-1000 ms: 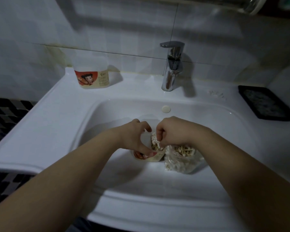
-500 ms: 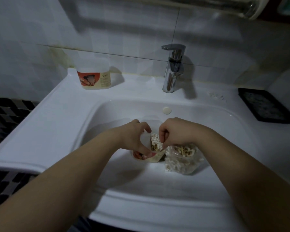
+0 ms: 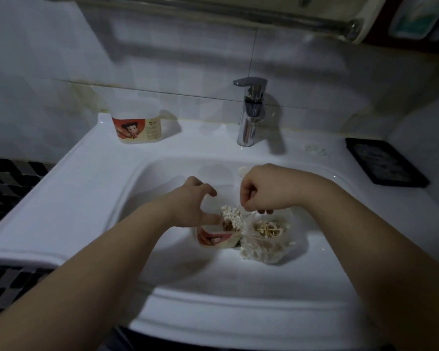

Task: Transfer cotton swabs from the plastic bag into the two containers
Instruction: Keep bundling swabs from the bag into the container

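Firstly, left hand (image 3: pixel 190 206): gripped the container (image 3: pixel 213 240), thumb on its rim.
Right hand (image 3: pixel 261 191): curled above the plastic bag (image 3: pixel 266 247); hold unclear.
Cotton swabs (image 3: pixel 232 216): upright in the container, more in the bag.
Place: both side by side in the sink (image 3: pixel 162 249).

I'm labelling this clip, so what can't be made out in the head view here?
- Whether the right hand holds anything: its curled fingers hide the grip.
- How full the near container is: the left hand gripping it covers part of its mouth.
- What the far container holds: dim light, cloudy wall.
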Tool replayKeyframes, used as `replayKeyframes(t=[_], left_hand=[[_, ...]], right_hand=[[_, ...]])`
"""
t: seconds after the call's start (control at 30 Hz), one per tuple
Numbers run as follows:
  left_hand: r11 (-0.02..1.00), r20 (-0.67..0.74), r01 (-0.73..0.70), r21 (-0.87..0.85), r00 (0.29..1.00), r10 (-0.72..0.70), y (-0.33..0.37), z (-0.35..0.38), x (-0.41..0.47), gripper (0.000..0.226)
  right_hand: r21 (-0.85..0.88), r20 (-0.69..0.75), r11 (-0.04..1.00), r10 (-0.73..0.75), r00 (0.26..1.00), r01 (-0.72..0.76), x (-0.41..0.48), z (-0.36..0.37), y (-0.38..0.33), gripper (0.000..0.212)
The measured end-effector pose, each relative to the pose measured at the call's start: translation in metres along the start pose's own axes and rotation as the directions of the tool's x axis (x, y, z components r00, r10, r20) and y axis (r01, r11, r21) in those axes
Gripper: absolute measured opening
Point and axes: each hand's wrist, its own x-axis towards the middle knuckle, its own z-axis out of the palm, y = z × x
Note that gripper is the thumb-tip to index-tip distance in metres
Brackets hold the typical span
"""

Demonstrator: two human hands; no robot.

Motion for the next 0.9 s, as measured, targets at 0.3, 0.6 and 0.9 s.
replayKeyframes(t=[0.3, 0.6, 0.9], left_hand=[[0.981, -0.238, -0.118, -0.154, 0.968, 0.080, 0.038, -0.010, -0.009, 0.024], [0.927, 0.145, 0.063, -0.371, 0.989, -0.010, 0.071, -0.012, 0.012, 0.027], [0.838, 0.230, 0.118, -0.533, 0.973, 0.010, 0.073, -0.003, 0.022, 0.036]], right_hand=[[-0.239, -0.041, 0.971, -0.009, 0.999, -0.001, -0.018, 0.028, 0.015, 0.027], [-0.256, 0.014, 0.965, 0.054, 0.998, -0.049, -0.020, 0.019, 0.020, 0.028], [-0.232, -0.112, 0.972, -0.004, 0.994, -0.022, -0.010, 0.040, 0.026, 0.013]])
